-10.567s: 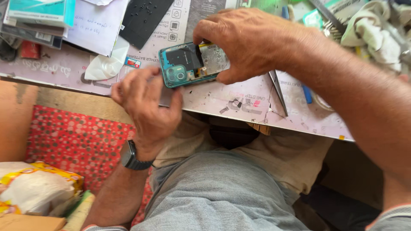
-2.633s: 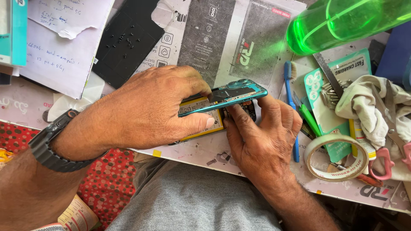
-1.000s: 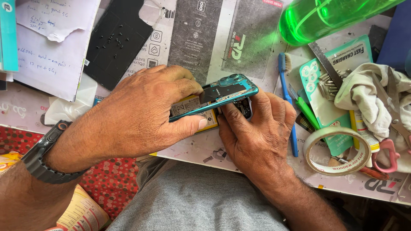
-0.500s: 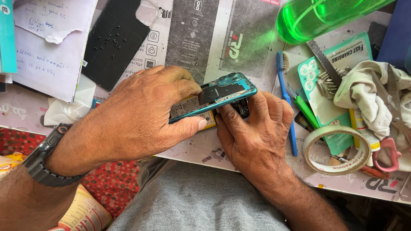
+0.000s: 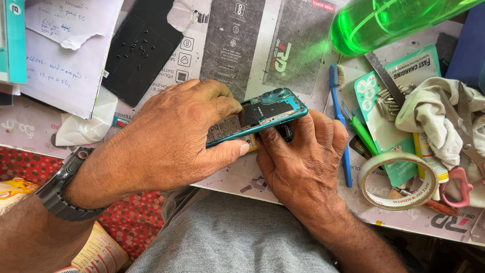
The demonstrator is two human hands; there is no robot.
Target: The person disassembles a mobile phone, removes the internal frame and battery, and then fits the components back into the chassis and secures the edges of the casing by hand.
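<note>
Left hand (image 5: 166, 141) clamps the opened phone (image 5: 257, 119) edge-up, thumb under, fingers over. Right hand (image 5: 303, 162) grips its lower edge, fingers curled beneath. Likely prying step; next calls for steady, gentle leverage.

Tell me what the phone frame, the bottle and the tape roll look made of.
Phone frame, held in both hands: glossy teal, probably plastic or painted metal; the sheen leaves it open. Bottle: translucent green plastic, light glowing through it. Tape roll: clear shiny film wound on a pale, likely cardboard, core.
</note>
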